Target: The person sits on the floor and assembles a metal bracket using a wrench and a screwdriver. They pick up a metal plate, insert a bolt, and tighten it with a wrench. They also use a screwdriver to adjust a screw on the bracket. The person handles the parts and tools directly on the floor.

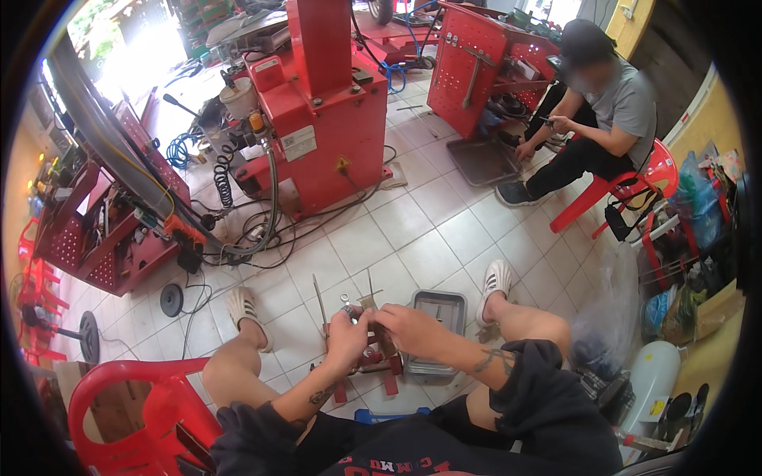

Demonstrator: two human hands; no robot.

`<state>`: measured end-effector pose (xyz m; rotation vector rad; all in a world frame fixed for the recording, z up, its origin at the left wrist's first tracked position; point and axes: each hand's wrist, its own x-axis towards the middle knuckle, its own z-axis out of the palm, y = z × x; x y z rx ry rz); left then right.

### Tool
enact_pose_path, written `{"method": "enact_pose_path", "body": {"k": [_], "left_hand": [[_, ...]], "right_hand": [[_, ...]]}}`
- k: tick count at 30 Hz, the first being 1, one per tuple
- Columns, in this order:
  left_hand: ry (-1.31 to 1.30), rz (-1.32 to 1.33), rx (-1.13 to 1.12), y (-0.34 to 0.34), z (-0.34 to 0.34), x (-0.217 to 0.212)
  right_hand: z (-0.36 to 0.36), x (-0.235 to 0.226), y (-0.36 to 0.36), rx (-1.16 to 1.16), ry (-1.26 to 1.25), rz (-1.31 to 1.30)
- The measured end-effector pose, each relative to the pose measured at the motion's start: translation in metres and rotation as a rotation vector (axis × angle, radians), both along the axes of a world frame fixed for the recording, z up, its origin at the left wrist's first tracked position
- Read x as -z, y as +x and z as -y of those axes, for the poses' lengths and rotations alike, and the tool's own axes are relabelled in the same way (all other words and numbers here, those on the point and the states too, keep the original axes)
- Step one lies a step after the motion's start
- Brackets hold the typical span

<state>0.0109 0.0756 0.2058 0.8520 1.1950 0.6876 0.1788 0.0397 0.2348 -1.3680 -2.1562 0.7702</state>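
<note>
My left hand [348,339] is closed around a small dark metal part [355,312], most of it hidden by the fingers. My right hand [406,328] meets it, its fingers pinched together over something too small to make out. Both hands are above a low red metal stand [390,379] on the floor between my legs. A thin metal rod [318,300] sticks up left of my left hand. Just beyond the fingers shows a small metal ring [344,298]. Right of the stand, partly behind my right forearm, lies a grey metal tray [459,311].
A large red machine [333,151] stands ahead, with cables [262,252] across the tiles. At far right a person [607,119] sits on a red chair [660,168] near a shallow tray [480,164]. A red plastic chair [151,401] is at my left, a white tank [652,381] at my right.
</note>
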Motion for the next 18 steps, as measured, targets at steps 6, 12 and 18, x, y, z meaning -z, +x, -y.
{"method": "enact_pose_path", "body": {"k": [6, 12, 18], "left_hand": [[0.012, -0.038, 0.023, -0.002, -0.003, -0.012], [0.026, -0.059, 0.064, 0.002, 0.003, -0.004], [0.172, -0.151, 0.041, -0.010, -0.001, 0.029]], "right_hand": [[0.000, -0.016, 0.001, 0.108, -0.088, 0.103], [0.001, 0.002, 0.006, 0.078, -0.061, 0.060], [-0.003, -0.007, -0.003, 0.009, -0.068, -0.044]]}}
